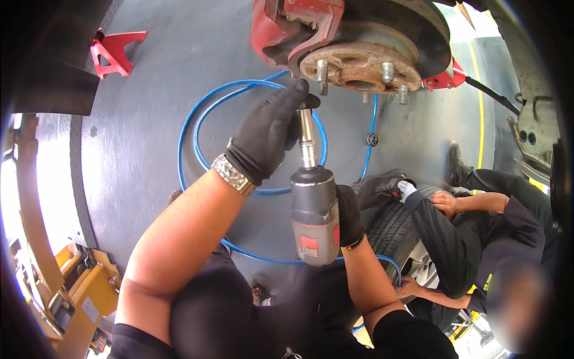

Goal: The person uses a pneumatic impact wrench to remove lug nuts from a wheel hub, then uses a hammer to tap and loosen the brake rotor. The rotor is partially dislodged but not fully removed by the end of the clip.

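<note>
A pistol-style impact wrench [314, 224], its rounded housing dark and smooth toward the nose and grey with red patches toward the base, is held in the air over the floor [134, 137]. The person's right hand [350, 215], in a black fabric glove, grips it from the right side; the handle itself is hidden. On the nose sits a long, shiny, stepped cylindrical metal socket [307, 140]. The left hand [266, 131], in a ribbed-cuff black knit glove, has its fingers bent at the socket's far end; whether they clasp it, I cannot tell. A metal link watch [233, 175] circles the left wrist.

Just beyond the fingers hangs a rusty, round wheel hub [362, 69] with threaded metal studs [387, 73], a brake disc [418, 30] behind it and a chipped red caliper [299, 30] alongside. Glossy blue hose [191, 119] loops across the smooth grey floor. Toward the floor's far left corner stands an angular red jack stand [116, 54]. Near its right edge, marked by a yellow line [476, 102], other people's hands, one white-gloved [407, 190] and one bare [443, 203], are by a grooved black rubber tire [385, 230].
</note>
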The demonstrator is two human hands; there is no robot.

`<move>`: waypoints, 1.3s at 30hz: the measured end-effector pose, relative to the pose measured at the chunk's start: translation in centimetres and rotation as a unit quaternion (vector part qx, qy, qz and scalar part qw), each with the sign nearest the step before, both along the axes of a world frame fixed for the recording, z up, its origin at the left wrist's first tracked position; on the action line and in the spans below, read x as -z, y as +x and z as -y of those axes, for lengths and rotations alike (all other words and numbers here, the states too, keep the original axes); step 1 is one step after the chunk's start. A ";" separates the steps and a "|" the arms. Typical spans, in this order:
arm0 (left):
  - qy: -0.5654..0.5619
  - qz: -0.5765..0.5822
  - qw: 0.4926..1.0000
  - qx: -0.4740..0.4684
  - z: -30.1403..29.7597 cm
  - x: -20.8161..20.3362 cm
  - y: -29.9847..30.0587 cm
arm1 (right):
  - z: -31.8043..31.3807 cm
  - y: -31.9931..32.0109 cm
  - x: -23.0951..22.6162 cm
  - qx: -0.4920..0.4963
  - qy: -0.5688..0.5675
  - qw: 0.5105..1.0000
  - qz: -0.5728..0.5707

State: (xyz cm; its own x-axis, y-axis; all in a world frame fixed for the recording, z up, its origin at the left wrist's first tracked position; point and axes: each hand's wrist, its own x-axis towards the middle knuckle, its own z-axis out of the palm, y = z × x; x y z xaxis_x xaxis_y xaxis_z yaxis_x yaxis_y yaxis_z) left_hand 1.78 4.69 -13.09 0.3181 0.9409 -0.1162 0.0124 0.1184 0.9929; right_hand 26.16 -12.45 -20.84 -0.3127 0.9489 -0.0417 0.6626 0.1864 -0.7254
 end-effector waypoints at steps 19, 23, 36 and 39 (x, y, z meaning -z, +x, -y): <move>-0.419 0.051 0.897 0.131 8.0 10.9 -8.7 | 0.2 -0.7 -4.7 -0.132 -0.332 0.924 -0.133; -0.285 0.077 0.946 0.132 9.9 13.4 -9.4 | 1.6 1.3 -2.6 0.046 -0.549 0.781 -0.294; -0.423 0.209 0.877 0.084 10.7 14.1 -12.2 | 2.8 6.5 -0.2 0.303 -0.714 0.314 -0.548; -0.404 0.075 0.909 0.073 10.5 11.6 -11.4 | 2.5 4.8 -1.4 0.320 -0.708 0.323 -0.540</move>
